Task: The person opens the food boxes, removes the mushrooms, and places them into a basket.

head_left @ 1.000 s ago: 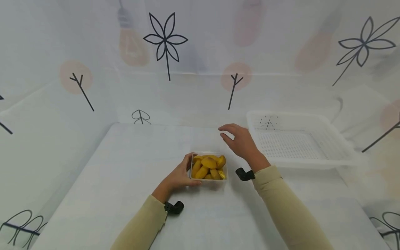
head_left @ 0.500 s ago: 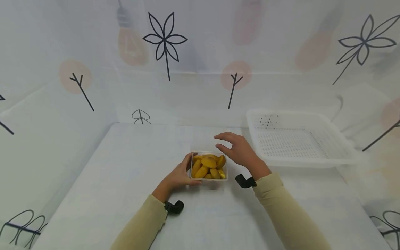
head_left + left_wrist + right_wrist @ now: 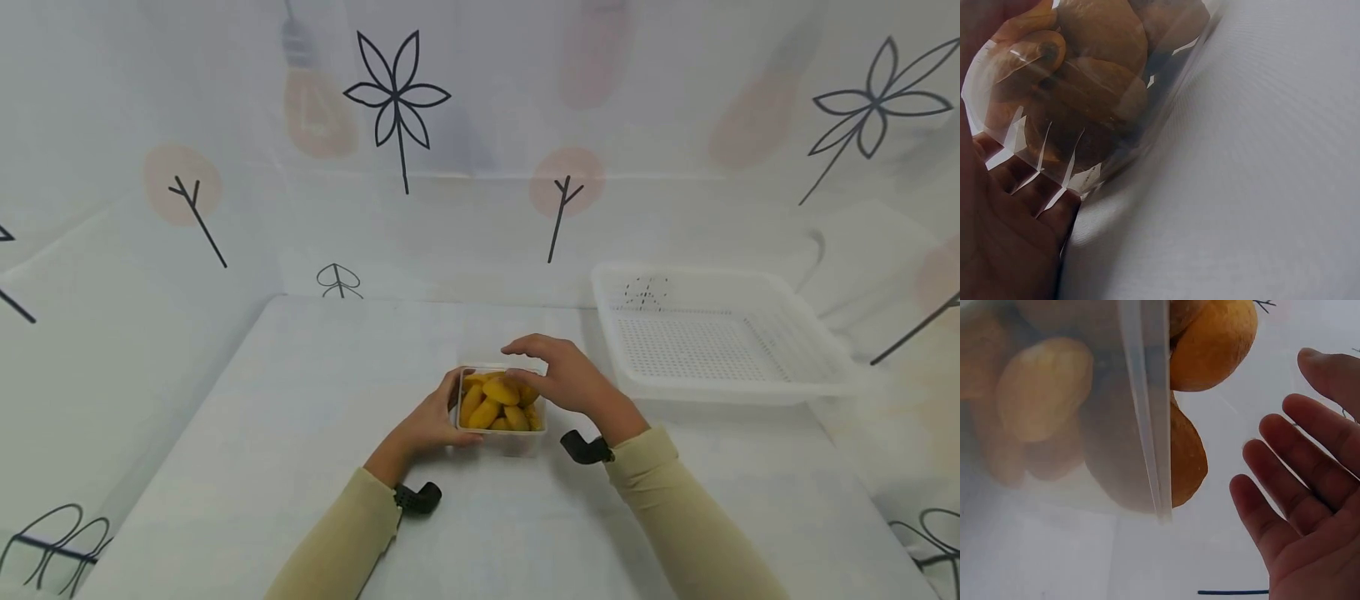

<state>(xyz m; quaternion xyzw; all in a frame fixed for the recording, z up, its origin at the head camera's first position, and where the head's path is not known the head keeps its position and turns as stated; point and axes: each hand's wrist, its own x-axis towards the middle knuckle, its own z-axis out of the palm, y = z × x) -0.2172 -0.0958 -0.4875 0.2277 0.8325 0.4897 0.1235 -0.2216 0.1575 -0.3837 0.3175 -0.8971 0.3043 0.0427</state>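
Note:
A small clear plastic box (image 3: 504,432) full of yellow mushrooms (image 3: 501,390) stands on the white table. My left hand (image 3: 426,425) grips the box from its left side, thumb along the front and fingers round the back corner. In the left wrist view those fingers (image 3: 1038,190) press against the see-through wall. Over the right side of the box hovers my right hand (image 3: 572,379), fingers extended and apart from the thumb. The right wrist view shows nothing in the right hand (image 3: 1316,506), with mushrooms (image 3: 1213,347) bulging above the box's rim.
A white perforated plastic basket (image 3: 742,388) sits at the back right of the table (image 3: 300,392), just beyond my right forearm. A white cloth with printed flowers and bulbs (image 3: 465,242) encloses the back and sides.
My right hand has come down and toward the left, from behind the box to over its right side. The left hand and the box have stayed in place.

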